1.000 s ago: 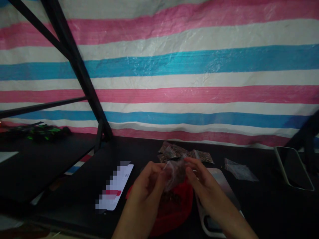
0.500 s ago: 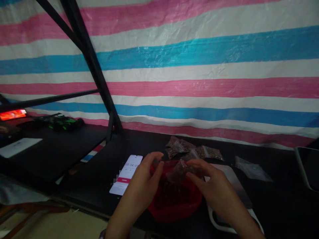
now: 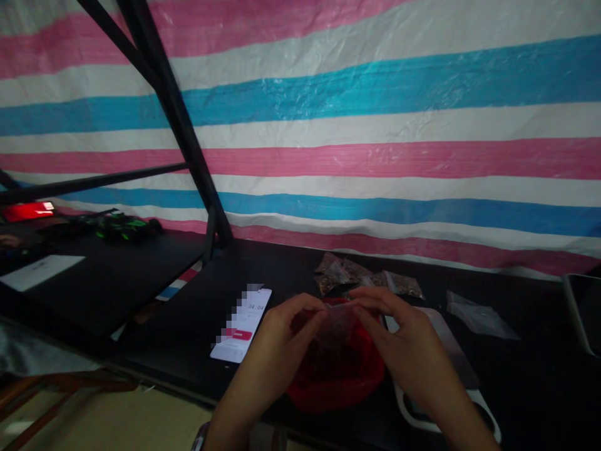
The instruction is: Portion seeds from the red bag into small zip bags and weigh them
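A small clear plastic bag [image 3: 335, 322] is stretched between my two hands, over a red container [image 3: 345, 391] with dark contents. My left hand [image 3: 291, 329] pinches the bag's left upper corner between thumb and fingers. On the other side, my right hand [image 3: 394, 322] pinches the right upper corner. What the bag holds is too dim to make out. Behind the container lie several filled bags [image 3: 404, 284] of small brown pieces. A scale [image 3: 446, 344] stands on the right, partly under my right forearm.
Left of my hands lies a lit phone [image 3: 241, 329] on the black table [image 3: 188, 332]. Flat clear bags [image 3: 481, 315] and a dark-screened device [image 3: 585, 313] are at the right. A black metal frame [image 3: 181, 125] rises behind, left. A person's hand shows at the far left.
My left hand has moved right and now grips the bag's edge, where before it was apart from it. The bag now hangs upright and spread between both hands.
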Tool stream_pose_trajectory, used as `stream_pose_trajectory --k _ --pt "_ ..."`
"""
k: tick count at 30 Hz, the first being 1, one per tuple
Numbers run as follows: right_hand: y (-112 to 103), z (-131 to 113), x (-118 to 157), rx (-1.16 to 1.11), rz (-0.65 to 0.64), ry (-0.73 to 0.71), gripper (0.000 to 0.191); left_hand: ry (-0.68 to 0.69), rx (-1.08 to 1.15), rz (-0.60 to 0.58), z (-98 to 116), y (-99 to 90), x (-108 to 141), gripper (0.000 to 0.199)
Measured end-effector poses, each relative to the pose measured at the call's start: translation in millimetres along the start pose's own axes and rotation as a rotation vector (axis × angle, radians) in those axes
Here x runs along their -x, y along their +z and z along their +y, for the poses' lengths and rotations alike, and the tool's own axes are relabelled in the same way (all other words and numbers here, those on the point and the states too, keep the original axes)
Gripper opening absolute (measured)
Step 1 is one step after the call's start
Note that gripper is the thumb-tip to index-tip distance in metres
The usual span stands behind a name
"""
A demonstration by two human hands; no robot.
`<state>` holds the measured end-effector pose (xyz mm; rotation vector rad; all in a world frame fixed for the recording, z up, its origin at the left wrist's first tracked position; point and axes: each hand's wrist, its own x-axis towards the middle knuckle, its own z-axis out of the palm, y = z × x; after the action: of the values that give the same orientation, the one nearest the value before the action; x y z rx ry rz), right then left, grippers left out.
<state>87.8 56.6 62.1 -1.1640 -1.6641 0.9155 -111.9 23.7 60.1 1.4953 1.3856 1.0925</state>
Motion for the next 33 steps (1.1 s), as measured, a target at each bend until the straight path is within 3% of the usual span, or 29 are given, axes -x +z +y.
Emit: stream_pose_trajectory --k 8,12,17,22,28,30,33 --pt "7.4 -8.2 -0.5 -0.03 -0.033 -0.016 0.019 0.023 0.006 0.041 -6.6 -10.2 5.6 0.014" --pt "12.3 -2.0 -1.1 -0.074 -0.098 -0.004 0.029 0.034 0.071 0.09 -6.9 -11.2 7.1 0.018" --pt "17.3 2.5 -3.3 -0.117 -0.075 0.02 0.026 0.046 0.064 0.032 -7.9 -12.1 7.9 0.007" --pt "21.0 2.5 -3.4 -0.168 -0.03 0.049 0.02 0.086 -0.051 0.134 -3.8 -10.4 4.9 0.012" --pt "26.5 -1.2 -0.7 -0.171 -0.023 -0.022 0.02 0.104 -0.09 0.129 -4.1 -6.5 2.9 0.018" --pt "18.8 0.9 -4.1 -0.152 0.035 -0.034 0.021 0.132 -0.127 0.183 -6.2 -8.8 4.5 0.018" --pt "-15.3 17.7 -14.6 -0.108 0.281 -0.032 0.036 0.187 -0.204 0.315 -7.0 -14.2 7.0 0.022"
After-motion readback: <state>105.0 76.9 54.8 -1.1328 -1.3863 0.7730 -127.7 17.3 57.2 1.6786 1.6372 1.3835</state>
